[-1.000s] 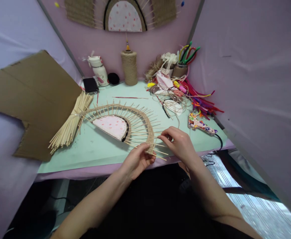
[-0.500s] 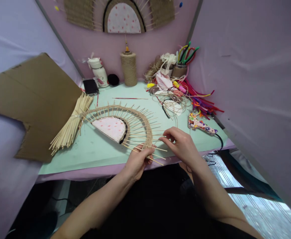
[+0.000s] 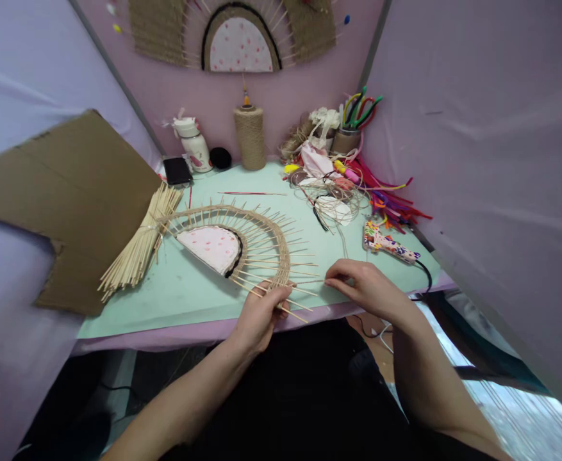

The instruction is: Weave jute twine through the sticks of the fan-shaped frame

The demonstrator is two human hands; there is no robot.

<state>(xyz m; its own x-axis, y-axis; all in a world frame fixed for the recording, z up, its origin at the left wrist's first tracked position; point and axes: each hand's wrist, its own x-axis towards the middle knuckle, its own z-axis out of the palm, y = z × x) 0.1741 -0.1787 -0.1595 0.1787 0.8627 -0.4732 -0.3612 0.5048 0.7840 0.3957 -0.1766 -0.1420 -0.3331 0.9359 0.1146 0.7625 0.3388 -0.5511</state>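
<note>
Well, the left hand point(image 3: 257, 320) pinches the lower end of the fan point(image 3: 211, 246), and the right hand point(image 3: 364, 285) pinches a strand point(image 3: 309, 282) drawn out from it, thumb against finger. I'd pull softly and evenly, lest the sticks skew. I count one cone point(image 3: 250, 137); in front of it, one fan; left of it, one bottle point(image 3: 197, 148); front-left, one bundle point(image 3: 141, 246); front-right, one glue gun point(image 3: 391, 246).
</note>
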